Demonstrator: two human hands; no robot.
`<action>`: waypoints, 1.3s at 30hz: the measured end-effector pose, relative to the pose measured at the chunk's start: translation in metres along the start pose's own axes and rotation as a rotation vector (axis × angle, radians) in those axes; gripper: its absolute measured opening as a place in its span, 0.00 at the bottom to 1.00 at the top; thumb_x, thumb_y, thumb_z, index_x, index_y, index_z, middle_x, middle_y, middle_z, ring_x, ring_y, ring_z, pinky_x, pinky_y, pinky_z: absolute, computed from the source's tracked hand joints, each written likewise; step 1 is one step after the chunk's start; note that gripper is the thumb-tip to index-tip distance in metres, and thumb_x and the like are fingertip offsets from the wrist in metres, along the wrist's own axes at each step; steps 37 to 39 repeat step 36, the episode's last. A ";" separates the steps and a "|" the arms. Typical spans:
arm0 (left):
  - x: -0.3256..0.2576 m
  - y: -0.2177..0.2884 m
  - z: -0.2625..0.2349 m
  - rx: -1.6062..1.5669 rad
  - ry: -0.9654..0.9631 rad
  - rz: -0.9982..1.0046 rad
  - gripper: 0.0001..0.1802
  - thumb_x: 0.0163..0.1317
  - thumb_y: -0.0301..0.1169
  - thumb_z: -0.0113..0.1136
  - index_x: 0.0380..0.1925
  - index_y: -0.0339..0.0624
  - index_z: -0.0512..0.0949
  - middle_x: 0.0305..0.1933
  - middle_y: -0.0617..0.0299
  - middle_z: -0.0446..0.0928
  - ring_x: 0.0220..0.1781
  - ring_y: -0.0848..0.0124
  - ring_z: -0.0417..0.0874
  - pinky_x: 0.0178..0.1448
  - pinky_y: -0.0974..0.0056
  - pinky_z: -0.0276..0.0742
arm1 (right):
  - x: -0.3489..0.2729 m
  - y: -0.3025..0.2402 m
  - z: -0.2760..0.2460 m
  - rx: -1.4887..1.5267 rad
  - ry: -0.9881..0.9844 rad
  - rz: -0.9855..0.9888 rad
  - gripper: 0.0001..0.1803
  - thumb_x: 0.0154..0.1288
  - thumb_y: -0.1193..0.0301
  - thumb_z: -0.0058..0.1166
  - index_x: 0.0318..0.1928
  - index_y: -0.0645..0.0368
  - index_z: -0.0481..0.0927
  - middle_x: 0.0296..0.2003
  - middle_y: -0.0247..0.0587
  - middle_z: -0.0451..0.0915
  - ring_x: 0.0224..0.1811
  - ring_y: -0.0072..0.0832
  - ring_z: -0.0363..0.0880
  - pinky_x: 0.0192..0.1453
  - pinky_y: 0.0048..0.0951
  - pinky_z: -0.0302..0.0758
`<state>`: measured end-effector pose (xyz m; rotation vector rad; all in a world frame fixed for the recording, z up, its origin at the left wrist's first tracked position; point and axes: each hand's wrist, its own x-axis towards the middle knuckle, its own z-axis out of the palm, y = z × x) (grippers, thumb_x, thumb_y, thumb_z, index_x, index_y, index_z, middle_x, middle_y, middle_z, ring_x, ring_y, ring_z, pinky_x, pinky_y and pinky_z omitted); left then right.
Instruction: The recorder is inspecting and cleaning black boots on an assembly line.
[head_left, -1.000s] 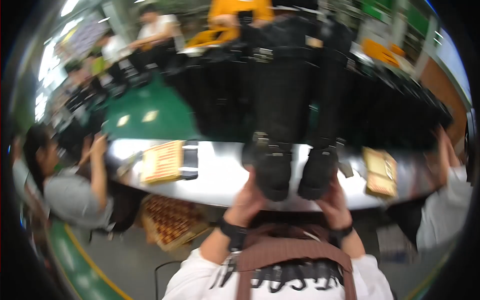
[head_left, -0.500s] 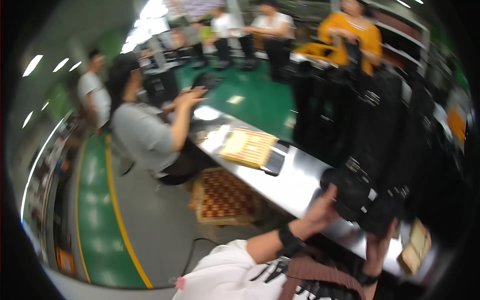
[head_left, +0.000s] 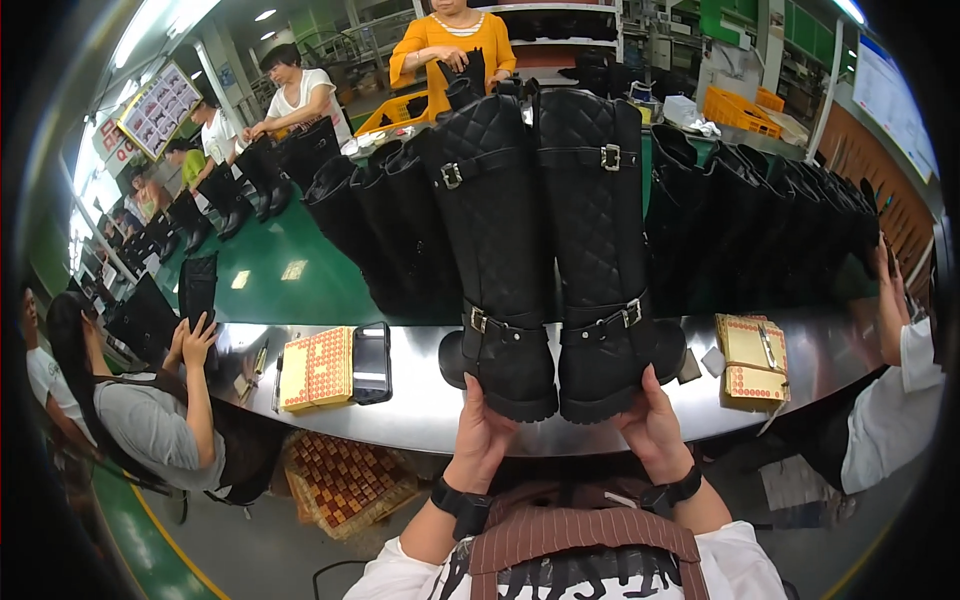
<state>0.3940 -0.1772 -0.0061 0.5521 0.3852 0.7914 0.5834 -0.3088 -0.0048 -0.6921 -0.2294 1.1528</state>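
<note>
A pair of tall black boots stands upright side by side in front of me, with quilted shafts and buckled straps at the top and ankle. My left hand (head_left: 483, 430) is closed around the sole area of the left boot (head_left: 502, 240). My right hand (head_left: 652, 430) grips the right boot (head_left: 600, 240) low down in the same way. Their heels face me and the toes point outward to the two sides. Most of my fingers are hidden beneath the soles; the thumbs show. The boots are held over the near edge of the metal worktop (head_left: 410, 410).
Stacked yellow cards (head_left: 318, 368) and a black tray (head_left: 372, 362) lie left; more yellow cards (head_left: 755, 355) lie right. Rows of black boots (head_left: 760, 210) line the green conveyor (head_left: 270, 275). Co-workers sit close on both sides, and a person in orange (head_left: 452, 45) stands opposite.
My view has swung right and steadied. The boots, earlier blurred and tilted at the right, are now upright in the middle, still in both hands.
</note>
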 end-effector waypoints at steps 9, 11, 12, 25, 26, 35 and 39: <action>0.001 -0.004 -0.004 -0.027 0.034 0.040 0.39 0.65 0.59 0.48 0.68 0.48 0.59 0.67 0.60 0.68 0.68 0.63 0.70 0.70 0.55 0.67 | -0.003 0.000 -0.004 -0.009 0.083 -0.021 0.26 0.69 0.54 0.54 0.61 0.54 0.70 0.58 0.38 0.75 0.60 0.33 0.74 0.63 0.36 0.72; 0.001 -0.002 -0.001 -0.031 0.032 0.038 0.39 0.66 0.59 0.48 0.68 0.48 0.59 0.67 0.61 0.68 0.68 0.63 0.70 0.69 0.56 0.67 | -0.003 -0.001 -0.001 0.000 0.081 -0.030 0.26 0.69 0.54 0.55 0.61 0.54 0.70 0.58 0.38 0.75 0.60 0.33 0.74 0.63 0.37 0.72; 0.001 -0.001 0.001 -0.031 0.023 0.044 0.38 0.65 0.59 0.49 0.68 0.48 0.59 0.67 0.61 0.68 0.67 0.63 0.71 0.69 0.56 0.68 | -0.003 -0.001 0.001 0.000 0.081 -0.033 0.27 0.69 0.54 0.55 0.61 0.54 0.70 0.58 0.38 0.75 0.60 0.33 0.74 0.63 0.37 0.72; 0.003 -0.004 -0.005 -0.073 -0.003 0.019 0.34 0.67 0.55 0.50 0.67 0.51 0.59 0.68 0.62 0.67 0.68 0.62 0.70 0.69 0.53 0.66 | -0.003 -0.006 -0.002 -0.028 0.147 -0.040 0.28 0.68 0.53 0.56 0.61 0.56 0.70 0.58 0.41 0.75 0.59 0.34 0.74 0.61 0.37 0.73; 0.004 -0.005 -0.007 -0.071 -0.009 0.020 0.34 0.67 0.55 0.50 0.67 0.51 0.59 0.68 0.62 0.67 0.68 0.62 0.70 0.69 0.53 0.66 | -0.003 -0.005 -0.003 -0.029 0.145 -0.042 0.28 0.68 0.53 0.56 0.61 0.56 0.70 0.58 0.41 0.75 0.59 0.34 0.74 0.61 0.37 0.73; 0.005 -0.006 -0.013 -0.021 -0.071 0.046 0.38 0.69 0.50 0.50 0.73 0.54 0.48 0.74 0.59 0.57 0.73 0.61 0.62 0.74 0.50 0.61 | 0.002 -0.003 -0.007 -0.121 0.000 -0.163 0.33 0.70 0.57 0.52 0.71 0.48 0.57 0.67 0.39 0.66 0.67 0.35 0.66 0.67 0.42 0.69; 0.006 -0.005 -0.017 -0.019 -0.061 0.000 0.40 0.68 0.51 0.50 0.74 0.57 0.46 0.75 0.59 0.55 0.74 0.62 0.60 0.74 0.49 0.59 | 0.005 -0.003 -0.010 -0.177 0.029 -0.173 0.34 0.72 0.56 0.48 0.73 0.44 0.52 0.70 0.40 0.60 0.71 0.36 0.61 0.70 0.46 0.65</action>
